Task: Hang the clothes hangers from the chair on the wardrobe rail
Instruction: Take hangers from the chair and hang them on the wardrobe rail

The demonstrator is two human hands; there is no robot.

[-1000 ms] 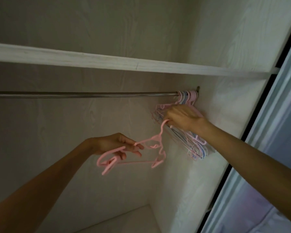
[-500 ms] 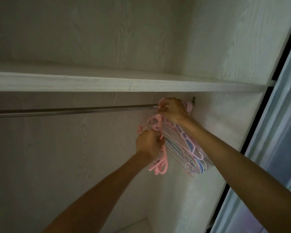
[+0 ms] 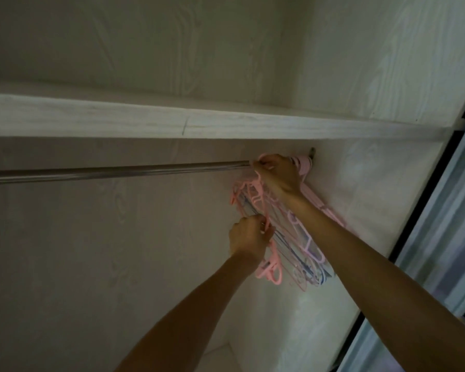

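My right hand (image 3: 277, 174) grips pink hanger (image 3: 258, 196) hook at rail (image 3: 113, 171); left hand (image 3: 249, 236) grips its bar. Bunch (image 3: 310, 251) already hung beside; chair unseen.

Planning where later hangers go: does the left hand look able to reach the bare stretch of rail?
Probably yes. The left hand grips a pink hanger just below the rail, and nothing hangs on that bare stretch.

No text, label, brand, number or sign can be read anywhere in the view.
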